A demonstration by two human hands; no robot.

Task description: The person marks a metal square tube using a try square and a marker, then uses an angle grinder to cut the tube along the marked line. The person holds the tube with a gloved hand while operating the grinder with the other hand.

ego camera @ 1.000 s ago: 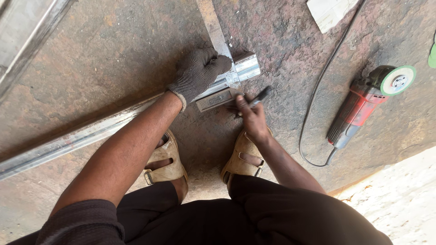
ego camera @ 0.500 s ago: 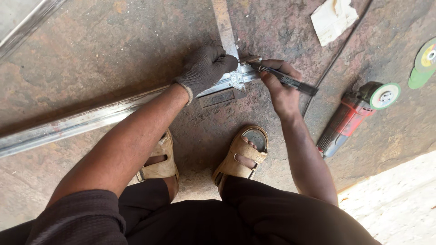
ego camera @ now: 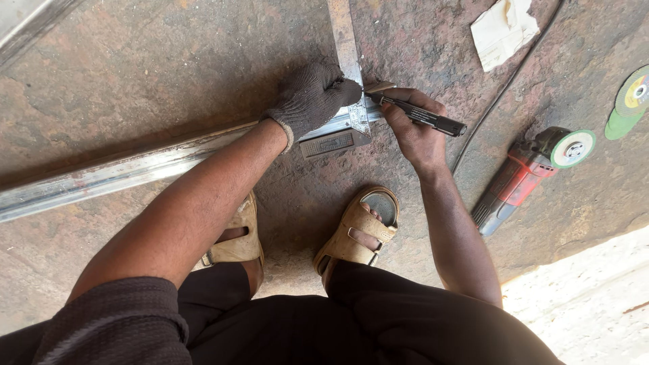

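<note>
Near the top centre of the frame the gloved left hand (ego camera: 312, 98) presses down, fingers curled together, on a metal square (ego camera: 349, 61) laid across a long steel bar (ego camera: 135, 169) that runs off to the left edge. The bare right hand (ego camera: 419, 132) pinches a black marker (ego camera: 416, 115), its tip at the square's edge. At right lie an angle grinder (ego camera: 524, 179), its cable (ego camera: 503, 94), spare discs (ego camera: 632, 98) and a crumpled paper (ego camera: 503, 30).
</note>
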